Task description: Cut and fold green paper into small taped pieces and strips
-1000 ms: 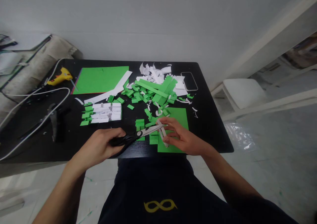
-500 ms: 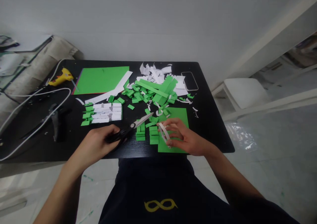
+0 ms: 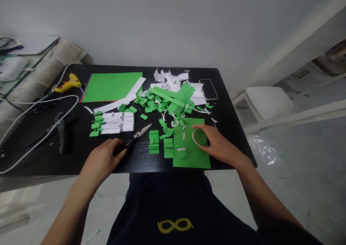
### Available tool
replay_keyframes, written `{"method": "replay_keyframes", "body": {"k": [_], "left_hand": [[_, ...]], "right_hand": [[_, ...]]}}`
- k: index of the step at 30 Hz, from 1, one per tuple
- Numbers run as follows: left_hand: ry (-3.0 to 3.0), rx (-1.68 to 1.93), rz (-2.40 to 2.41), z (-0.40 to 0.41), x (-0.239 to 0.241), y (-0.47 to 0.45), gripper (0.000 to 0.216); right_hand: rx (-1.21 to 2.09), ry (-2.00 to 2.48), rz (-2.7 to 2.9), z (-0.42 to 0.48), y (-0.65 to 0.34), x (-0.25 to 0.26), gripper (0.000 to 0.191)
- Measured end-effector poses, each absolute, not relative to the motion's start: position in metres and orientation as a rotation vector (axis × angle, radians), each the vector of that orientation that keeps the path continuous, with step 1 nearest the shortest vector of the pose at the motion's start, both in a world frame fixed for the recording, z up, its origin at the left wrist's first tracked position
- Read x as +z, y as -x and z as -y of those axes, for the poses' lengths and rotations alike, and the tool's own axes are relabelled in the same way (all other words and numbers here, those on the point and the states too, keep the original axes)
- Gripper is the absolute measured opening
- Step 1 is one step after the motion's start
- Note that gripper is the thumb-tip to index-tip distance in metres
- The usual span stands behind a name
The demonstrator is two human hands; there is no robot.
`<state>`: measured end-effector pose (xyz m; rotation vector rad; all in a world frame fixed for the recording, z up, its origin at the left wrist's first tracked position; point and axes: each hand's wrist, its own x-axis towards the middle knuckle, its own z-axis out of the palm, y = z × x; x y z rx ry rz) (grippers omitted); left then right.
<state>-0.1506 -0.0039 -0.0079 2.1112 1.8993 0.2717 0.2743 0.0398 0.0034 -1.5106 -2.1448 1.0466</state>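
Note:
My left hand (image 3: 106,155) is closed around the dark handles of a pair of scissors (image 3: 141,132), whose blades are together and point to the far right, low at the tabletop. In my right hand (image 3: 219,147) is a thin pale roll of tape (image 3: 195,139), gripped by its rim between thumb and fingers above a green sheet (image 3: 190,162). On that sheet lie a small green piece (image 3: 182,154) with a white strip along its edge and a loose white strip (image 3: 184,136). Two stacks of folded green paper (image 3: 154,142) stand between my hands.
A heap of green and white paper scraps (image 3: 173,99) spreads behind. Folded white and green pieces (image 3: 116,123) lie in rows at left. Further left are a yellow glue gun (image 3: 70,82), a white cable (image 3: 72,109) and a black tool (image 3: 61,133). A phone-shaped outline (image 3: 208,89) lies back right.
The scissors have moved left and down, and their blades have closed. My right hand has shifted right with the tape roll, uncovering the white-edged green piece and white strip.

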Motion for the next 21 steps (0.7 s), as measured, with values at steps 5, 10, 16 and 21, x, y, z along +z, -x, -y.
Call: {"method": "replay_keyframes", "body": {"k": [5,10,16,21], "left_hand": [[-2.213,0.224,-2.008,0.004,-0.014,0.142,0.025],[-2.183,0.204,-2.041,0.005,-0.011,0.141,0.025],[-2.029,0.653,-1.805,0.006,0.014,0.111,0.023],[-1.604,1.024,-1.418,0.009,0.013,0.044,0.019]], "right_hand": [[0.957,1.46,1.921,-0.037,-0.262,0.008,0.063],[1.768,1.059,1.03,-0.022,-0.235,0.019,0.051],[2.248,0.687,0.534,-0.003,-0.206,0.016,0.069],[2.318,0.544,0.557,0.004,-0.19,0.009,0.068]]}}
